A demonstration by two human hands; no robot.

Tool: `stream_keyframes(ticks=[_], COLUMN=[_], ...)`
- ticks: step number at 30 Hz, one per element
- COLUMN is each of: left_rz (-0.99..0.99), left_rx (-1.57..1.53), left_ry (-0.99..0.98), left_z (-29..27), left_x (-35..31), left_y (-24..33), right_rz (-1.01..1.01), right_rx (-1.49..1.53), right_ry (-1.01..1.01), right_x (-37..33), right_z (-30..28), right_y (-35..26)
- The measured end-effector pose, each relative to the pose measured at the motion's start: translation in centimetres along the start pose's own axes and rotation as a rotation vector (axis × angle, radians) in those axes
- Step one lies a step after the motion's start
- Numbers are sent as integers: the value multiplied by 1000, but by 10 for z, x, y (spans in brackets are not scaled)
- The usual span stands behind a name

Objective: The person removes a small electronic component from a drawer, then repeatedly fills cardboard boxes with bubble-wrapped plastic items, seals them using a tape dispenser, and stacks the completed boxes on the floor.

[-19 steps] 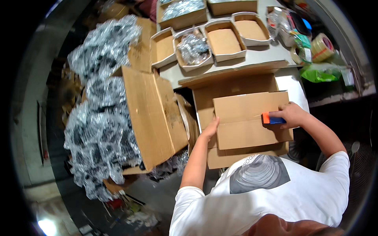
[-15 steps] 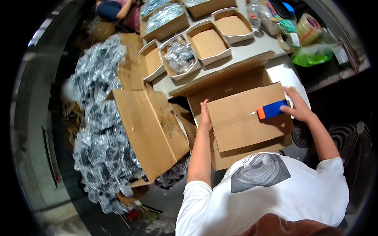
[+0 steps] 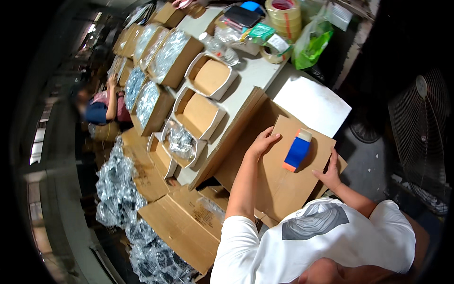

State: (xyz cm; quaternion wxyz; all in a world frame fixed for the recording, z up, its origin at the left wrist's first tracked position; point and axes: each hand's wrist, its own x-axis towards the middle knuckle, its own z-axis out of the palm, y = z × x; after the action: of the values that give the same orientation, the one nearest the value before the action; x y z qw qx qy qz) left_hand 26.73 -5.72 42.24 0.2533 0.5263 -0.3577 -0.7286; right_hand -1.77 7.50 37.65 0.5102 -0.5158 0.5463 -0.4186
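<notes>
A brown cardboard box (image 3: 276,187), closed on top, is in front of my body, turned at a slant. My left hand (image 3: 261,143) holds its far left edge, with the thumb lying near the top face. At the opposite side my right hand (image 3: 331,173) grips the right edge between thumb and fingers. On the box's top lies a blue and orange tape dispenser (image 3: 297,152), touched by neither hand. Behind and under the held box, a larger open carton (image 3: 250,120) shows its raised flap; its inside is mostly hidden.
A white table (image 3: 250,75) bears open white-rimmed trays (image 3: 198,110), a plastic bottle (image 3: 220,49) and tape rolls (image 3: 283,19). Clear-wrapped items (image 3: 156,251) are heaped at left beside an opened carton (image 3: 184,222). A fan (image 3: 421,123) stands right; another person (image 3: 101,106) is far left.
The view has swung to the right. The held box has turned on the slant. My right hand has let go of the tape dispenser, which now lies on the box, and grips the box's edge.
</notes>
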Motion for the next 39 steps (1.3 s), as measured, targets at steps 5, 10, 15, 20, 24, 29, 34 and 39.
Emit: stream_keyframes(ticks=[5,10,15,20,24,29,34,39], left_rz=[-53,-217,-246,-355,-271,-447,-255,-230], left_rx=[28,384,378,252,11,443,489,870], left_ry=[-102,-161,-58,-84,-203,-74,233,-44], left_z=[-3,-1,-30,-12,1,-1,14,9], left_x=[19,20,35,29,11,32,39,41], left_y=[-6,5,-34,-4,19,17,-8,-1], right_rz=[12,-21,-22,-28,147,332,475,172], right_rx=[-106,-168,-152,-196,-470,-534,-786,-541], right_ry=[-126,-102,-140,83,-177,-266,-307,-564], right_x=[-4,-5,-6,-9,4,-4,-1,27], right_z=[7,6,8,14,8,0,2,-8], right_y=[-19,-4,-13,-30,-68,-56,-65,-13])
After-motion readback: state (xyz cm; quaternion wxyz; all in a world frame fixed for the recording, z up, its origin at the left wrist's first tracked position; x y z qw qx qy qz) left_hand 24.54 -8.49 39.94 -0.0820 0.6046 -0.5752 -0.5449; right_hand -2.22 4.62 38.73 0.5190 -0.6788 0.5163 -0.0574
